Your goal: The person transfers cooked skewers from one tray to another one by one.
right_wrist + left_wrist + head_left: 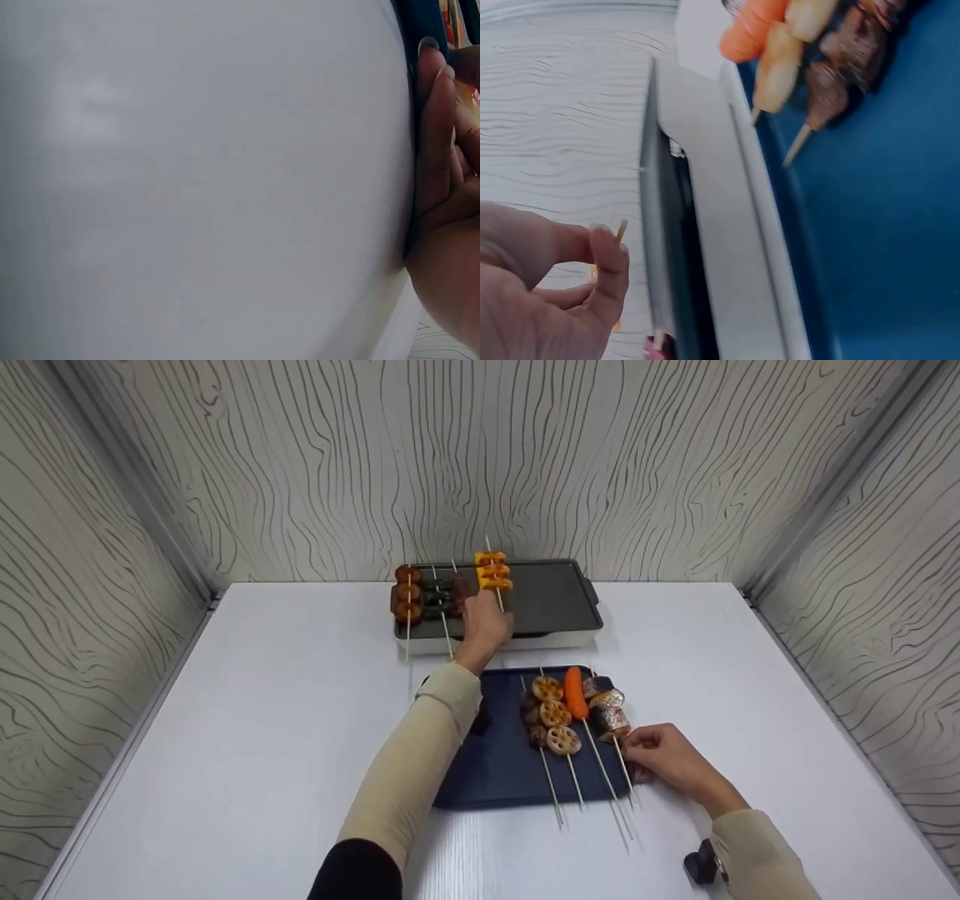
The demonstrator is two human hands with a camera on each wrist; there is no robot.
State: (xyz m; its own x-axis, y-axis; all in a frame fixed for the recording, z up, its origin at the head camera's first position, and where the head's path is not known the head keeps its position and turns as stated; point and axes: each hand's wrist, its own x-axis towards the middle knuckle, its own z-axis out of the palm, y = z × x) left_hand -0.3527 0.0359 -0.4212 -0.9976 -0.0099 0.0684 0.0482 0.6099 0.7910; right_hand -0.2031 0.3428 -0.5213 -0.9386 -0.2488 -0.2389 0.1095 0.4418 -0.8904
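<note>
My left hand point(486, 619) pinches the stick of a skewer of yellow pieces point(493, 571) over the middle of the griddle point(547, 592); the stick's end point(622, 229) pokes out past its fingertips in the left wrist view. At the right side of the blue tray point(480, 772), my right hand point(667, 757) has thumb and forefinger together on the stick of a skewer with silvery fish-like chunks point(609, 709). In the right wrist view the right hand's fingers point(437, 142) lie along the tray's edge.
On the griddle's left lie skewers of round brown pieces point(408, 592), green pieces point(437, 598) and dark red pieces point(460, 589). The tray also holds a sausage skewer point(576, 692), a lotus root skewer point(556, 713) and a dark meat skewer point(531, 716). Patterned walls enclose the white table.
</note>
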